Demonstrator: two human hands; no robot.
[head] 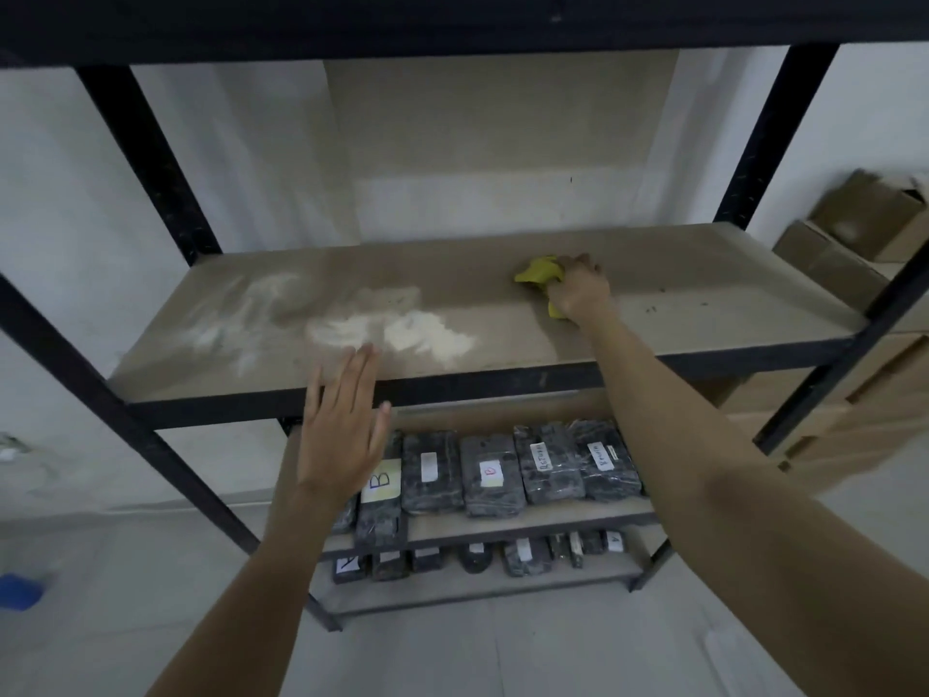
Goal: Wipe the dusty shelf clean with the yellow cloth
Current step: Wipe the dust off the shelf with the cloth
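Observation:
The brown shelf board (502, 324) sits in a black metal rack at chest height. White dust (392, 329) lies in patches over its left and middle part. My right hand (578, 289) presses the crumpled yellow cloth (538, 274) onto the board right of centre, fingers closed around it. My left hand (347, 430) is flat with fingers apart, held at the shelf's front edge just below the dust; it holds nothing.
Black uprights (146, 158) frame the rack on both sides, and a dark shelf (452, 22) runs overhead. Lower shelves hold several black wrapped packs with white labels (492, 475). Cardboard boxes (854, 233) are stacked to the right. A blue object (20, 591) lies on the floor at left.

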